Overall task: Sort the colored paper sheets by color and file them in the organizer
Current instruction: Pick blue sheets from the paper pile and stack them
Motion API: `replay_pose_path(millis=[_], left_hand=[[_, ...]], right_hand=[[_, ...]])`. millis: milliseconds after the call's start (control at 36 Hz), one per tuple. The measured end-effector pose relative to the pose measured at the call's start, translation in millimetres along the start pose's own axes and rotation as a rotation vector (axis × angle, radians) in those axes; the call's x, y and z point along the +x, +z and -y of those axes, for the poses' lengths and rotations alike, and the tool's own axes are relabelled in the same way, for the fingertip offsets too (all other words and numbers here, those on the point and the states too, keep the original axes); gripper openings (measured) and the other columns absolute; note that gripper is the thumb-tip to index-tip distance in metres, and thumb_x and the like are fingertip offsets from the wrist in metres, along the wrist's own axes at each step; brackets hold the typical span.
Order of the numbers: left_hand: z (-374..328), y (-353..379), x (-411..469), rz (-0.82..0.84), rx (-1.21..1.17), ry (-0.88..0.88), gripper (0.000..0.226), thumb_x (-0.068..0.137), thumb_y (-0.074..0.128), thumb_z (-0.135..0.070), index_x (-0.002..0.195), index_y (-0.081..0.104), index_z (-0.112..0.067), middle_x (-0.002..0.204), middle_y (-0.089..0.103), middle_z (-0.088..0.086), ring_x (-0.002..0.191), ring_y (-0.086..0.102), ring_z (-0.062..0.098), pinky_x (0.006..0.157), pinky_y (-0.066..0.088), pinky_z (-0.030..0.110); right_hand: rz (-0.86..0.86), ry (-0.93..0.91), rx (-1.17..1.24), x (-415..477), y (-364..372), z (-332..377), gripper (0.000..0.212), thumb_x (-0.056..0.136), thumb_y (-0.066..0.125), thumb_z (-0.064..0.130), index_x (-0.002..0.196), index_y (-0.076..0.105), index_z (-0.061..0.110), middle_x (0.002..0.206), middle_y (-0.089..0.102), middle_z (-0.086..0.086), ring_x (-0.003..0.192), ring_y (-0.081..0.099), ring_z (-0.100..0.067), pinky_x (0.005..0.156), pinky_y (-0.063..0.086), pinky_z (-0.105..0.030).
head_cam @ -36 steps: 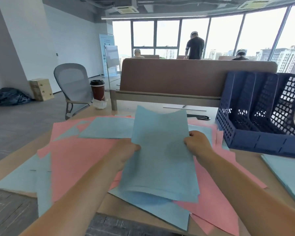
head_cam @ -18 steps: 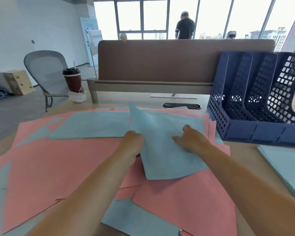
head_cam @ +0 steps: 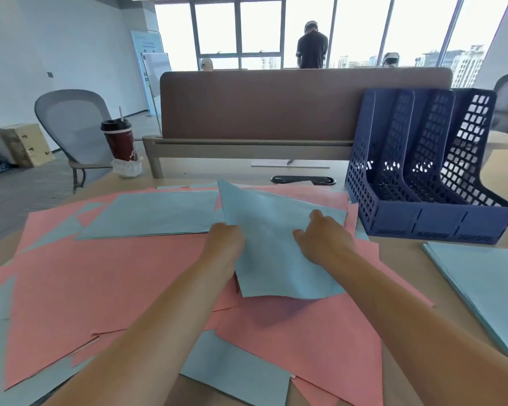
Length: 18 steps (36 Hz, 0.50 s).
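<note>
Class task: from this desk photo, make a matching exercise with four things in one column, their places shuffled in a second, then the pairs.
Things
1. dark blue plastic mesh file organizer
2. dark red paper cup with black lid
3. curling light blue paper sheet
4. neat stack of light blue sheets

Places
A. right edge of the wooden desk, nearer than the organizer
B. desk's far left corner
C. centre, between left hand and right hand
D. far right, beside the brown divider panel

Pairs: 1-D, 2-B, 3-C, 4-A
</note>
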<state>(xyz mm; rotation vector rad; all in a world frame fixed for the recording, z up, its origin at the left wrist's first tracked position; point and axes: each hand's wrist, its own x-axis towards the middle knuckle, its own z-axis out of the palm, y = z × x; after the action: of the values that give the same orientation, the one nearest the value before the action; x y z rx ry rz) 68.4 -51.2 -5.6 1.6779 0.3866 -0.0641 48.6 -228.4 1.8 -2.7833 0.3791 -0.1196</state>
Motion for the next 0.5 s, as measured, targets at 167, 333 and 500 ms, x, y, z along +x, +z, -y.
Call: replay_pose_path(millis=[167, 333, 500], left_hand=[[1.2, 0.9, 2.5, -0.023, -0.043, -0.026, 0.019, 0.085, 0.044, 0.010, 0.077, 0.054, -0.004, 0.073, 0.049, 0.012, 0.076, 0.045, 0.026, 0.066, 0.033, 0.033], [1.3, 7.7, -2.2, -0.019, -0.080, 0.019, 0.021, 0.086, 0.040, 0.011, 0.093, 0.056, -0.002, 0.079, 0.049, 0.011, 0.075, 0.045, 0.023, 0.063, 0.032, 0.030], [0.9, 11.3, 0.5, -0.041, -0.059, 0.015, 0.021, 0.091, 0.041, 0.007, 0.077, 0.047, -0.008, 0.070, 0.041, 0.008, 0.064, 0.038, 0.020, 0.055, 0.031, 0.027]], right_hand=[[0.092, 0.038, 0.005, -2.7, 1.0, -13.8, 0.069, 0.098, 0.038, 0.059, 0.148, 0.025, 0.014, 0.128, 0.060, -0.011, 0.109, 0.061, -0.033, 0.084, 0.049, -0.040], [-0.100, 0.031, 0.002, -9.9, -9.2, -15.7, 0.045, 0.102, 0.039, 0.044, 0.131, 0.039, 0.010, 0.077, 0.043, 0.000, 0.078, 0.050, -0.028, 0.066, 0.040, -0.034], [0.054, 0.036, 0.072, -2.0, 1.5, -24.1, 0.063, 0.098, 0.043, 0.055, 0.144, 0.034, 0.013, 0.131, 0.056, -0.011, 0.110, 0.059, -0.032, 0.080, 0.046, -0.037]])
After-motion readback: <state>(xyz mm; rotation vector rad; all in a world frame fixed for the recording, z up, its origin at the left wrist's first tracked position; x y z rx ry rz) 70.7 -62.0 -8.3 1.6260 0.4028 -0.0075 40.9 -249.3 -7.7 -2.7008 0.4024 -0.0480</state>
